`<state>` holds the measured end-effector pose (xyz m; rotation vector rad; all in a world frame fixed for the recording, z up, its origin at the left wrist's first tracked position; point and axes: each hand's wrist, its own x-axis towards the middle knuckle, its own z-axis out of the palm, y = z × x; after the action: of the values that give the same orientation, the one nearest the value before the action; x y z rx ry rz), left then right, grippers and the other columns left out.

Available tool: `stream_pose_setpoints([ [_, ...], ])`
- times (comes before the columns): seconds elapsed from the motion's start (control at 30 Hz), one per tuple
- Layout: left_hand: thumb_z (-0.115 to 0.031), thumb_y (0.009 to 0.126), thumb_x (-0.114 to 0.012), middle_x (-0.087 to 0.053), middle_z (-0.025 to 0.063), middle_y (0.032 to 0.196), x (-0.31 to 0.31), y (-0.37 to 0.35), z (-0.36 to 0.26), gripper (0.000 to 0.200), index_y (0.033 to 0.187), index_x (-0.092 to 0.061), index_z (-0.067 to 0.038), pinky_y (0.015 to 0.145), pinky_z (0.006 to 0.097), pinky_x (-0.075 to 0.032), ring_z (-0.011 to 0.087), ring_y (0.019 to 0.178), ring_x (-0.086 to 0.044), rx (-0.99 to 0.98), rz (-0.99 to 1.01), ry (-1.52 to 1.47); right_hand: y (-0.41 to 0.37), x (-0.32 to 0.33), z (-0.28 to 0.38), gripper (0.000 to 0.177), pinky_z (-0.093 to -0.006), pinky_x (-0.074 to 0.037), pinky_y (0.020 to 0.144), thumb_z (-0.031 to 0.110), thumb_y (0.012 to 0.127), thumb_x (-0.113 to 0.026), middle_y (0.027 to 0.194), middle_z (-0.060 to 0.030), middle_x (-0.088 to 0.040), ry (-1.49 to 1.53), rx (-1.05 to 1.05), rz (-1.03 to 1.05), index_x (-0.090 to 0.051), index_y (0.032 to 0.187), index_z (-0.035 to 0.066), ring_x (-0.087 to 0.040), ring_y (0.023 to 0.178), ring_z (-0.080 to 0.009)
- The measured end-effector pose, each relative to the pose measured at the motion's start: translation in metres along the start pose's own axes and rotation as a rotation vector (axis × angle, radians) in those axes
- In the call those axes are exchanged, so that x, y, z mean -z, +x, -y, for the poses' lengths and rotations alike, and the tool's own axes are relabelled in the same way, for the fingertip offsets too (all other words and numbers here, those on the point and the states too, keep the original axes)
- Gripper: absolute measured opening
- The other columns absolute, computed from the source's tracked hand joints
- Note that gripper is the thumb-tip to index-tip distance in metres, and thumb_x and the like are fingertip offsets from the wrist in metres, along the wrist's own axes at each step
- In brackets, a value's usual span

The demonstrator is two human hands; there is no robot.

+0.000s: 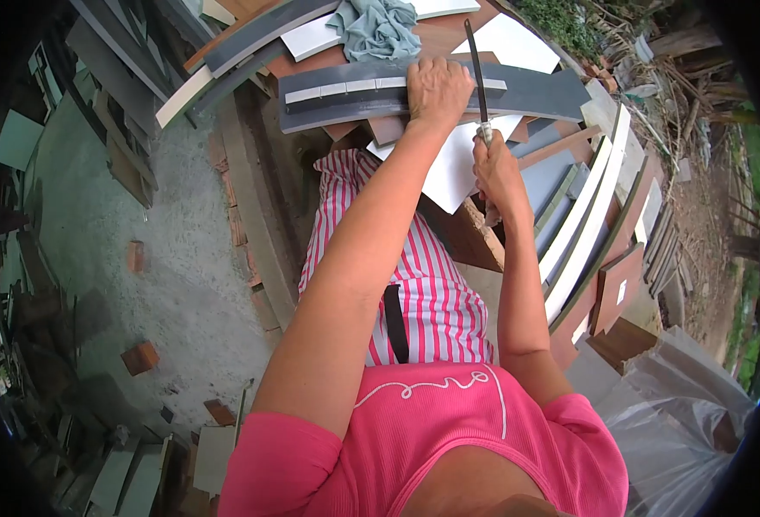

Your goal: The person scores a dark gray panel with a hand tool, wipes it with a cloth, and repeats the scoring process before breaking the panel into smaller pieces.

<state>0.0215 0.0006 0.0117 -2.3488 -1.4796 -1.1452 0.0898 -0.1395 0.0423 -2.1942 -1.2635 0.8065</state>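
My left hand (439, 90) presses down on a dark grey board (539, 90), its fingers curled over a narrow strip (345, 89) with pale segments that lies along the board. My right hand (498, 172) is wrapped round the light handle of a long, thin dark tool (476, 69), which looks like a blade or file. The tool points away from me and crosses over the board, just right of my left hand. Whether it touches the board is unclear. A crumpled blue-green cloth (378, 30) lies beyond the board.
White sheets (453, 172) and brown panels lie under the board. Long white strips (582, 215) and more boards are stacked at the right, near clear plastic sheeting (677, 414). Brick pieces (140, 358) sit on the concrete floor (190, 233) at the left, beside leaning panels (108, 103).
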Motion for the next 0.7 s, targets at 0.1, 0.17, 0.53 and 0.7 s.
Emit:
stream_pose_setpoints([
  [0.1,-0.028,0.086,-0.056,-0.066,0.0063,0.077,0.001,0.000,0.000,0.025,0.073,-0.069,-0.011,0.074,0.0392,-0.042,0.0236,0.080,-0.061,0.014,0.023,0.009,-0.007,-0.005,-0.013,0.031,-0.0514,-0.048,0.064,0.023,0.098,-0.042,0.080,-0.0342,-0.061,-0.024,0.045,-0.040,-0.045,0.110,-0.005,-0.064,0.069,-0.0450],
  [0.17,-0.028,0.086,-0.056,-0.066,0.0062,0.077,0.000,0.000,0.001,0.026,0.073,-0.068,-0.010,0.074,0.0391,-0.042,0.0237,0.080,-0.061,0.019,0.036,0.011,-0.027,-0.009,-0.028,0.027,-0.0318,-0.042,0.041,0.027,0.099,-0.041,0.062,-0.0082,-0.052,-0.056,0.022,-0.042,-0.045,0.107,0.001,-0.049,0.045,-0.0162],
  [0.53,-0.029,0.087,-0.056,-0.066,0.0071,0.078,0.002,0.000,0.000,0.026,0.074,-0.069,-0.010,0.072,0.0400,-0.042,0.0240,0.080,-0.061,-0.001,0.040,0.036,-0.008,0.004,0.007,0.033,-0.0506,-0.047,0.065,0.024,0.098,-0.041,0.076,-0.0321,-0.061,0.014,-0.016,-0.006,-0.046,0.110,-0.006,-0.063,0.069,-0.0455],
  [0.7,-0.026,0.087,-0.055,-0.067,0.0140,0.092,0.013,0.009,-0.002,0.025,0.085,-0.068,-0.005,0.081,0.0415,-0.045,0.0284,0.090,-0.063,0.083,0.281,-0.058,-0.030,-0.001,-0.014,0.028,-0.0347,-0.042,0.042,0.029,0.100,-0.042,0.061,-0.0108,-0.053,0.033,-0.008,-0.043,-0.044,0.102,0.001,-0.051,0.044,-0.0191],
])
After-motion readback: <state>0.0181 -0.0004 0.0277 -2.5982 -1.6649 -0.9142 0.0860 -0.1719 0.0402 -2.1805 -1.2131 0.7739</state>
